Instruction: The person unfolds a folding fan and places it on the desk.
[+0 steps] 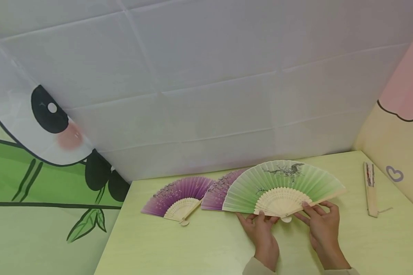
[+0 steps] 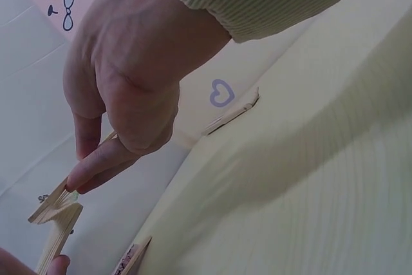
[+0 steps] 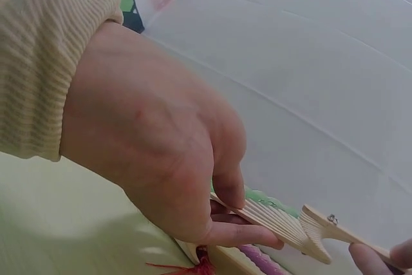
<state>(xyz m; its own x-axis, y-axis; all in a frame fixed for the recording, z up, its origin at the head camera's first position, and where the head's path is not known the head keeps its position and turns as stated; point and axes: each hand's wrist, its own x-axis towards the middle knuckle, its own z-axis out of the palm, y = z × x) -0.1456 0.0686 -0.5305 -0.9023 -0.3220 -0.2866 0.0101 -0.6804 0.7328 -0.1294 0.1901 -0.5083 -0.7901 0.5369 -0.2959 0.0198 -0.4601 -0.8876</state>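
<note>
I hold the green fan (image 1: 285, 188) fully spread between my two hands, seemingly just above the tabletop (image 1: 192, 248) and overlapping the second purple fan (image 1: 215, 195) behind it; my left hand (image 1: 261, 235) pinches its left end stick near the pivot, while my right hand (image 1: 325, 225) pinches the right end stick between thumb and fingers.

To do this well, I judge that I should keep both pinches light and on the end sticks, away from the thin leaf; any pull should be even on both sides, so the pleats stay flat and the pivot takes no twist; I would keep the sticks level too, since a tilt could fold the leaf against the purple one, and the bamboo looks easy to snap.

I see no box, tray or other container; the fans lie straight on the tabletop, the first purple fan (image 1: 179, 196) spread at the left, a folded fan (image 1: 370, 189) at the far right; a red tassel (image 3: 204, 262) shows beneath my right hand in the right wrist view, but I cannot tell which fan it belongs to.
</note>
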